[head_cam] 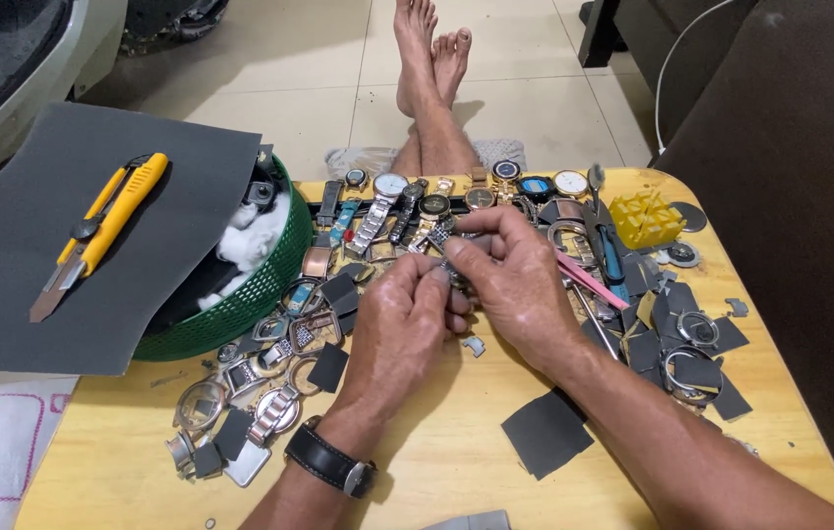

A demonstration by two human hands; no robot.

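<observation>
Both hands are meeting over the table [436, 461]: the left hand [402, 329] and right hand [510, 280] are pinching a small metal watch part [439, 236] between closed fingertips. Keeping it low over the table, grip steady, seems wise.

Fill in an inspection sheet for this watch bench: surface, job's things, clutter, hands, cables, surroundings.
Surface: yellow wooden table, crowded, with bare wood near the front.
Job's things: small metal watch part pinched between both hands; too small to identify further.
Clutter: row of watches at the far edge; watch cases on the left; dark sandpaper scraps; yellow holder; green basket; yellow knife on a grey sheet.
Hands: left hand and right hand both grip the part; black wristwatch on the left wrist.
Cables: white cable at upper right.
Surroundings: tiled floor, person's bare feet.
</observation>
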